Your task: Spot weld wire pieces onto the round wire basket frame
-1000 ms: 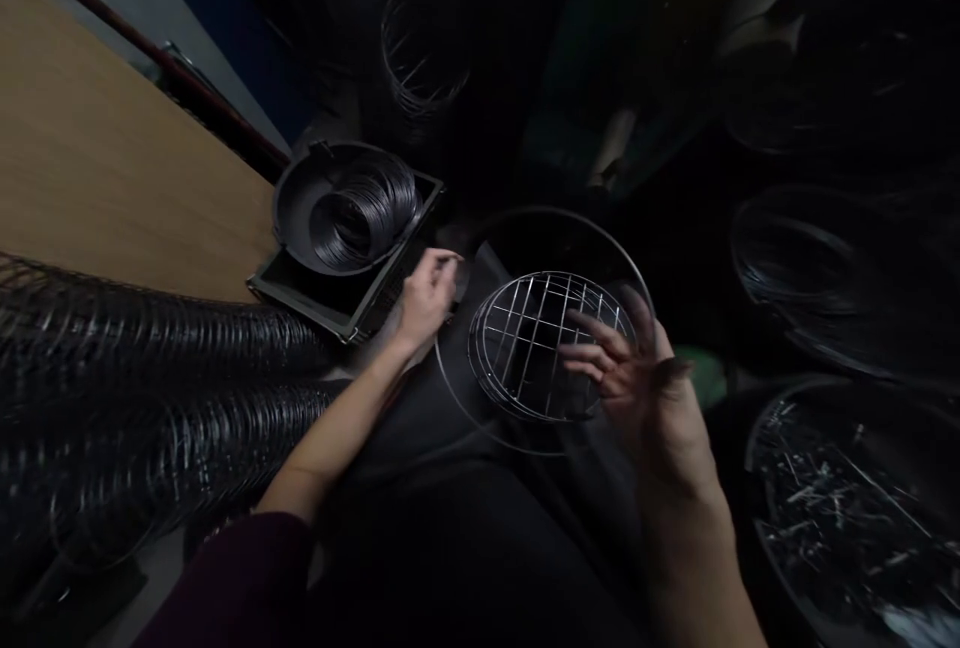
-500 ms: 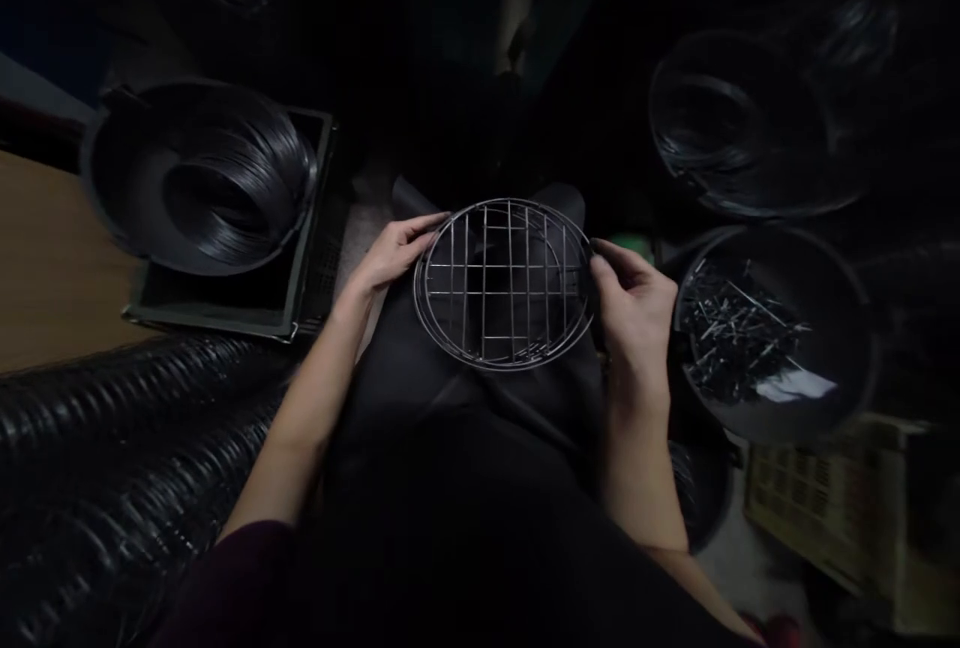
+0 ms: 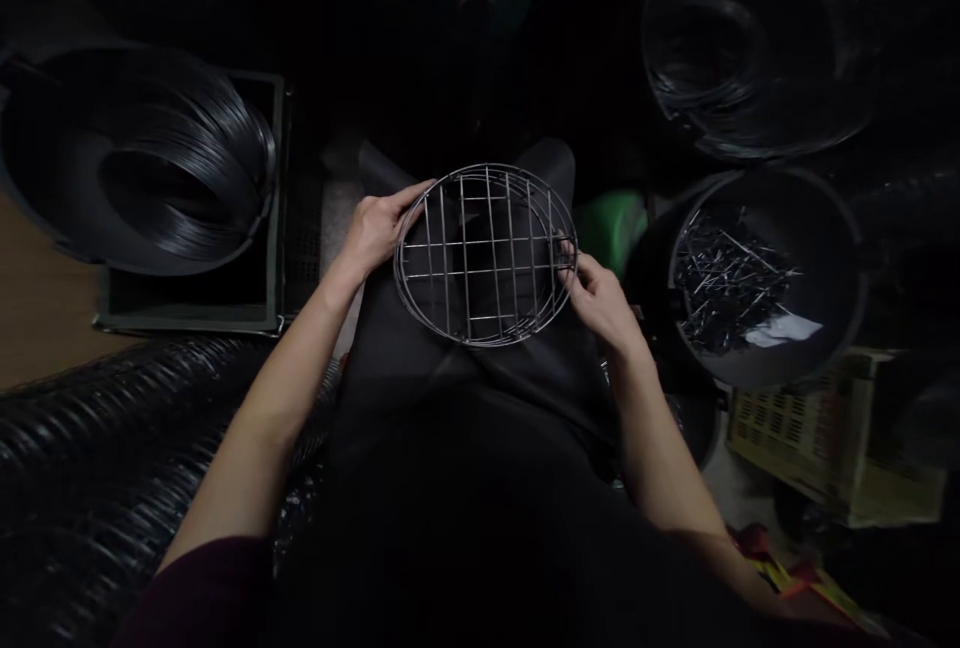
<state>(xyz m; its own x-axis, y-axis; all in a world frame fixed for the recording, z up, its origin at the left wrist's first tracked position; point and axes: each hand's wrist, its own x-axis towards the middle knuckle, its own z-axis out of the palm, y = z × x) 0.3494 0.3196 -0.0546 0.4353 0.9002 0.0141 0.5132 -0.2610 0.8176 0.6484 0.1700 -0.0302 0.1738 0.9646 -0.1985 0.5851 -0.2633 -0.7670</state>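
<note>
A round wire rack (image 3: 487, 240), with crossed bars inside a hoop of several rings, is held above my lap. My left hand (image 3: 380, 231) grips its left rim, fingers reaching along the upper left edge. At the right rim, my right hand (image 3: 596, 293) has its fingers closed on the wire, with some fingertips behind the bars. Beneath the rack lies the dark cloth (image 3: 450, 398) over my legs.
On the left a coil of wire (image 3: 191, 188) rests in a basin above a crate (image 3: 187, 316). Stacked wire rings (image 3: 135, 428) lie below it. Rightward stand a bucket of short wire pieces (image 3: 731, 283), a yellow crate (image 3: 802, 428) and a green object (image 3: 613, 228).
The view has shifted, so the surroundings sit farther left and higher. My right hand has moved inward on the rack's right rim, its fingers now partly behind the wires. The left hand keeps its hold.
</note>
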